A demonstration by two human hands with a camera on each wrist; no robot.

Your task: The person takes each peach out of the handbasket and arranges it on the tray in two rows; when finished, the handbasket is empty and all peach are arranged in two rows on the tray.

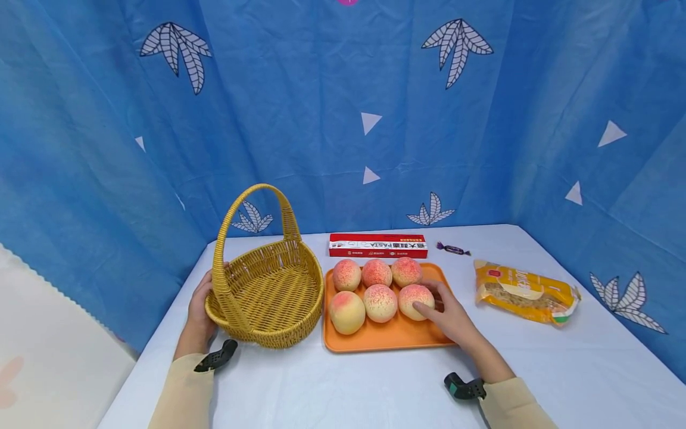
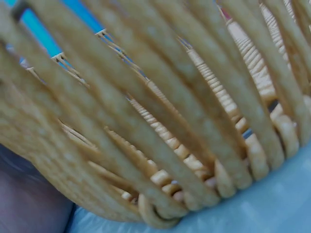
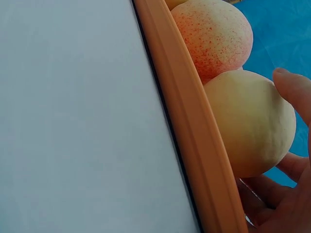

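Note:
A woven yellow basket [image 1: 268, 333] with a tall arched handle stands at the left of the table. My left hand [image 1: 200, 304] grips its left side, with the fingertips partly hidden behind the handle; the left wrist view is filled by the basket's weave [image 2: 160, 111]. Several peaches sit in two rows on an orange tray [image 1: 386, 341]. At the front right of these, my right hand [image 1: 450, 316] holds a peach [image 1: 415, 302] between thumb and fingers. From the right wrist, the thumb [image 3: 294, 90] lies against this peach [image 3: 252, 124], fingers curving around its far side.
Behind the tray lies a red and white pasta box [image 1: 377, 245]. A small purple wrapped candy [image 1: 453, 248] is to the right of that box. Farther right lies a yellow-orange food bag [image 1: 525, 292]. Blue curtain [image 1: 332, 119] encloses the white table [image 1: 321, 387].

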